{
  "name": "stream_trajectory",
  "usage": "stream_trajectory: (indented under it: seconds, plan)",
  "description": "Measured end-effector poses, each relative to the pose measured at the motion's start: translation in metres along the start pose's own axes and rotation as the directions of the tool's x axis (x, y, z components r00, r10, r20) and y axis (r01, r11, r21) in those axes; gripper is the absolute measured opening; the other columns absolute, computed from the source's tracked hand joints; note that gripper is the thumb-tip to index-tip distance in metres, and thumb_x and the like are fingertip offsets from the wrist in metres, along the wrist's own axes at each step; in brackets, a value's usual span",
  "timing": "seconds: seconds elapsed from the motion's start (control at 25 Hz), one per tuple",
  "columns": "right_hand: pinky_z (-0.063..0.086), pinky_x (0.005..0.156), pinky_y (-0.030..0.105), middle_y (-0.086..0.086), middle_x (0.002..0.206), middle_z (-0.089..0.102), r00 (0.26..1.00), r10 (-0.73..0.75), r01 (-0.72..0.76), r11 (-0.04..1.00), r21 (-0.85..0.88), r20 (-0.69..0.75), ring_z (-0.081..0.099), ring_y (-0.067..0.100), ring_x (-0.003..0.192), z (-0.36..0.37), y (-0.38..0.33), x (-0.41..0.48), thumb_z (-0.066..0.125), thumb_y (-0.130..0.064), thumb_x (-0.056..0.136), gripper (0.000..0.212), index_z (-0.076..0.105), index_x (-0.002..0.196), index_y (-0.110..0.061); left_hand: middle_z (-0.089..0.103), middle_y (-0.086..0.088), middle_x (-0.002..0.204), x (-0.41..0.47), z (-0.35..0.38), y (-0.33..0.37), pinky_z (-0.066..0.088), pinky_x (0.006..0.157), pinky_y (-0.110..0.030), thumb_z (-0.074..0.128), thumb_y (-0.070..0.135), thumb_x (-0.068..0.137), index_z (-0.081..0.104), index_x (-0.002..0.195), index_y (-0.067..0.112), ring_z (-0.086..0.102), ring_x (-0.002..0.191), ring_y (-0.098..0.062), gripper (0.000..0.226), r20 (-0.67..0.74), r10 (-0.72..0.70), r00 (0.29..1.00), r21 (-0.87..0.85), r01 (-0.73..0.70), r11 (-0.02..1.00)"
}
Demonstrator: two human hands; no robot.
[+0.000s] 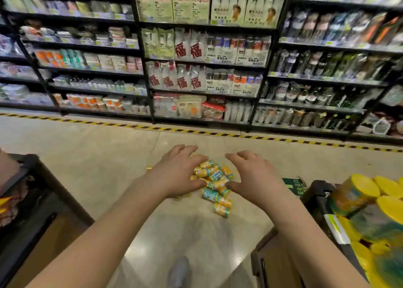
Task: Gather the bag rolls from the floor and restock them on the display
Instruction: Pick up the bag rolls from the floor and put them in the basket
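Both spread-fingered, empty | left hand (pixel 176 171) | right hand (pixel 256 175) | over bag rolls (pixel 217 177)

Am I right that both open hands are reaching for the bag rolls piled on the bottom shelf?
Not quite: the head view shows the bag rolls piled on the floor, not a shelf. The left hand and right hand are indeed open and reaching for them.

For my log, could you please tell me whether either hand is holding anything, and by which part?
Nothing is held: the left hand and right hand are spread open over the rolls on the floor.
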State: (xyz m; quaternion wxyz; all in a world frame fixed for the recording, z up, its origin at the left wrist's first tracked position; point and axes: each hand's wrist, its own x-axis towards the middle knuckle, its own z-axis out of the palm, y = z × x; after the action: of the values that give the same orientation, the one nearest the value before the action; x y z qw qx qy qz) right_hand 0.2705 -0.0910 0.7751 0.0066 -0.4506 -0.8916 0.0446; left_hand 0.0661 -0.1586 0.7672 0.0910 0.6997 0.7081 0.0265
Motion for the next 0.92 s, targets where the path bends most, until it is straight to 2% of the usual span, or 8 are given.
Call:
stream_trajectory:
  seconds: [0.24,0.64,0.8,0.92]
  plan:
    - [0.037,0.106,0.037,0.000,0.150,0.042,0.991,0.087,-0.086,0.996,-0.011,0.102,0.041,0.025,0.137,0.013,0.024,0.160,0.068,-0.046,0.089,0.073,0.033,0.152,-0.034,0.019,0.002,0.166,0.162,0.000,-0.087,0.024,0.119,-0.038,0.060,0.055,0.091,0.034,0.153,0.039,0.013,0.151,-0.024,0.069,0.093,0.094,0.991,-0.059,-0.089,0.994]
    - [0.034,0.108,0.039,0.002,0.148,0.044,0.977,0.076,-0.078,0.997,0.004,0.202,0.043,0.028,0.135,0.075,0.098,0.346,0.066,-0.044,0.089,0.068,0.037,0.150,-0.033,0.019,0.002,0.165,0.361,0.036,-0.140,0.030,0.115,-0.040,0.060,0.053,0.093,0.033,0.153,0.037,0.017,0.149,-0.026,0.068,0.221,0.108,0.969,-0.071,-0.094,0.993]
    - [0.034,0.109,0.039,0.003,0.147,0.045,0.962,0.074,-0.089,0.995,0.046,0.261,0.044,0.029,0.134,0.120,0.157,0.428,0.066,-0.044,0.089,0.067,0.039,0.149,-0.032,0.020,0.003,0.164,0.454,0.073,-0.153,0.031,0.116,-0.039,0.060,0.052,0.094,0.033,0.154,0.036,0.019,0.148,-0.025,0.067,0.266,0.080,0.960,-0.111,-0.052,0.992]
    - [0.034,0.107,0.036,0.002,0.145,0.045,0.947,0.081,-0.107,0.992,0.068,0.309,0.045,0.027,0.132,0.176,0.205,0.485,0.064,-0.041,0.089,0.065,0.039,0.148,-0.032,0.020,0.004,0.164,0.523,0.128,-0.169,0.030,0.116,-0.036,0.059,0.052,0.094,0.034,0.154,0.036,0.019,0.148,-0.024,0.067,0.316,0.065,0.946,-0.148,-0.019,0.989]
